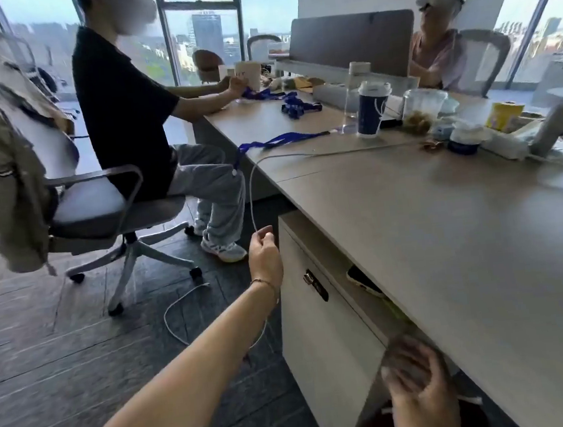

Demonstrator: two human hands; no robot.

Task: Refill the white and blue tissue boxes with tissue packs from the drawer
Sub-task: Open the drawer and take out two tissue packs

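My left hand (pixel 264 253) reaches out beside the white drawer unit (pixel 323 343) under the desk, pinching a thin white cable (pixel 251 195) that runs down from the desktop and loops onto the floor. The top drawer stands pulled open, and a dark phone-like object (pixel 363 280) lies inside it. My right hand (pixel 421 396) is at the near end of the open drawer, blurred by motion, fingers curled near something greyish that I cannot identify. No tissue box or tissue pack is clearly in view.
The long wooden desk (pixel 447 231) carries a blue coffee cup (pixel 371 108), a clear bottle (pixel 355 85), a snack jar (pixel 423 110), blue lanyards (pixel 286 139) and a white monitor arm (pixel 553 125). A seated person (pixel 126 118) on a swivel chair is close at left; another person sits across the desk.
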